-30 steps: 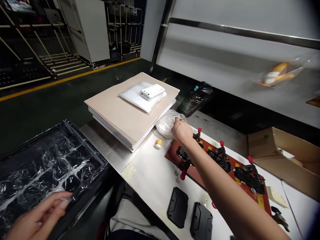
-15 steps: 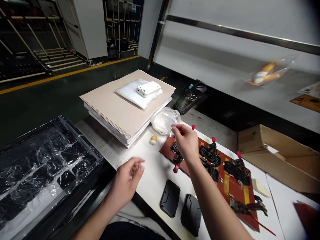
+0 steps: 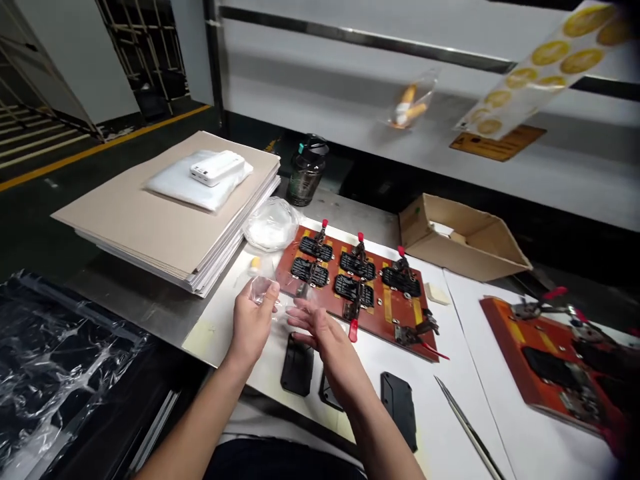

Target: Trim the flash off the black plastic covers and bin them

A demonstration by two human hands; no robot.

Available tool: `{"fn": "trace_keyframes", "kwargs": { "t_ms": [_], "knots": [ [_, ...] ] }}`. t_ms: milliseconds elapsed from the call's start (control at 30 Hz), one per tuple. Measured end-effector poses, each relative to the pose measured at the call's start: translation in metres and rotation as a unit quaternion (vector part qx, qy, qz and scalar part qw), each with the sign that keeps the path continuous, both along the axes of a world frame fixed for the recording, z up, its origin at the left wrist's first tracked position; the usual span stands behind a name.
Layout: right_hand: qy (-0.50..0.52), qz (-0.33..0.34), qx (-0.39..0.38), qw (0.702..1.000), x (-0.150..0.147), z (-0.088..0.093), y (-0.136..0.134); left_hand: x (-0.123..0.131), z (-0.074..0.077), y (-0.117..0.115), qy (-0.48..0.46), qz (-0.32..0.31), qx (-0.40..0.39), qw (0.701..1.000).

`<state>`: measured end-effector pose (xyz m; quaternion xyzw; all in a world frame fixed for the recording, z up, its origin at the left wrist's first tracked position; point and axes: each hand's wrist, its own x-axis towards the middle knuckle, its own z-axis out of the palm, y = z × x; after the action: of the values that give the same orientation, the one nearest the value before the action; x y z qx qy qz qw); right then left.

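Note:
My left hand (image 3: 251, 328) is pinched closed on a piece of clear plastic film (image 3: 261, 288), which rises above the thumb and fingers. Close beside it, my right hand (image 3: 330, 343) has its fingers stretched out and apart, its tips near the film. Past my hands lies a red-brown fixture board (image 3: 370, 317) with several black moulded parts and red-tipped toggle clamps on it. Below my right hand are black rectangular covers: one at the left (image 3: 297, 365), one partly hidden by the hand (image 3: 330, 393), one at the right (image 3: 399, 408).
A clear plastic bag (image 3: 273, 225) and a small yellow-and-white finger cot (image 3: 255, 264) lie by the cardboard sheet stack (image 3: 120, 220). Tweezers (image 3: 467, 423) rest at the right, before a second fixture board (image 3: 540, 367). A cardboard box (image 3: 465, 250) and a dark bottle (image 3: 306, 175) stand behind.
My view has swung right. My right hand has drawn back from beside the plastic bag and its fingers have spread. My left hand, loosely curled before, now holds the film.

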<state>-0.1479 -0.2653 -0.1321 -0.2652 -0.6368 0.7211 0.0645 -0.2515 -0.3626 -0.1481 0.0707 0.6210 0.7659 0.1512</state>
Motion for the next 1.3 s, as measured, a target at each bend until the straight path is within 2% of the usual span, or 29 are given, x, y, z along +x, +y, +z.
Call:
{"fn": "trace_keyframes", "kwargs": {
  "t_ms": [133, 200, 267, 333, 367, 433, 500, 533, 600, 667, 767, 833, 900, 933, 1000, 1067, 1100, 1167, 1233, 1300],
  "knots": [
    [0.019, -0.015, 0.085, 0.996, 0.005, -0.003, 0.008, 0.010, -0.006, 0.001, 0.010, -0.043, -0.017, 0.999],
    [0.005, -0.028, 0.061, 0.998, 0.005, -0.004, 0.014, 0.009, -0.009, 0.000, -0.013, -0.034, -0.012, 0.999],
    [-0.021, -0.002, -0.003, 1.000, 0.009, -0.005, 0.021, 0.005, -0.013, -0.006, -0.035, -0.026, -0.018, 0.999],
    [-0.051, 0.021, -0.039, 0.998, 0.014, -0.007, 0.027, 0.002, -0.014, -0.020, -0.045, -0.022, -0.060, 0.997],
    [-0.065, 0.019, -0.030, 0.997, 0.017, -0.008, 0.030, 0.001, -0.012, -0.031, -0.036, -0.003, -0.098, 0.994],
    [-0.094, -0.004, 0.051, 0.994, 0.020, -0.009, 0.032, 0.005, -0.006, -0.058, 0.004, 0.080, -0.197, 0.977],
    [-0.125, -0.025, 0.167, 0.978, 0.019, -0.009, 0.030, 0.015, 0.006, -0.084, 0.054, 0.166, -0.293, 0.940],
    [-0.137, -0.028, 0.214, 0.967, 0.017, -0.008, 0.027, 0.023, 0.012, -0.094, 0.074, 0.181, -0.328, 0.924],
    [-0.142, -0.017, 0.269, 0.952, 0.007, -0.006, 0.016, 0.037, 0.023, -0.102, 0.111, 0.143, -0.364, 0.914],
    [-0.116, 0.005, 0.262, 0.958, -0.006, -0.003, 0.004, 0.046, 0.030, -0.094, 0.151, 0.033, -0.361, 0.920],
    [-0.046, 0.055, 0.152, 0.986, -0.018, -0.002, -0.010, 0.040, 0.031, -0.072, 0.174, -0.156, -0.323, 0.917],
    [-0.013, 0.109, 0.051, 0.993, -0.016, -0.004, -0.012, 0.030, 0.029, -0.065, 0.157, -0.213, -0.309, 0.914],
    [-0.035, 0.136, 0.021, 0.990, -0.004, -0.006, -0.010, 0.023, 0.025, -0.065, 0.129, -0.200, -0.315, 0.919],
    [-0.064, 0.135, 0.056, 0.987, 0.002, -0.008, -0.009, 0.023, 0.023, -0.067, 0.120, -0.180, -0.317, 0.923],
    [-0.128, 0.113, 0.200, 0.965, 0.014, -0.011, -0.007, 0.029, 0.019, -0.070, 0.118, -0.140, -0.318, 0.930],
    [-0.158, 0.095, 0.336, 0.924, 0.019, -0.011, -0.007, 0.038, 0.015, -0.071, 0.159, -0.134, -0.330, 0.921],
    [-0.162, 0.092, 0.361, 0.914, 0.018, -0.009, -0.007, 0.042, 0.013, -0.072, 0.194, -0.142, -0.348, 0.906],
    [-0.149, 0.106, 0.337, 0.923, 0.015, -0.003, -0.004, 0.046, 0.010, -0.076, 0.255, -0.146, -0.409, 0.864],
    [-0.102, 0.175, 0.288, 0.936, 0.016, 0.007, 0.002, 0.044, 0.007, -0.086, 0.268, -0.124, -0.483, 0.824],
    [-0.064, 0.258, 0.303, 0.915, 0.023, 0.014, 0.005, 0.037, 0.004, -0.097, 0.250, -0.087, -0.541, 0.798]
  ]
}}
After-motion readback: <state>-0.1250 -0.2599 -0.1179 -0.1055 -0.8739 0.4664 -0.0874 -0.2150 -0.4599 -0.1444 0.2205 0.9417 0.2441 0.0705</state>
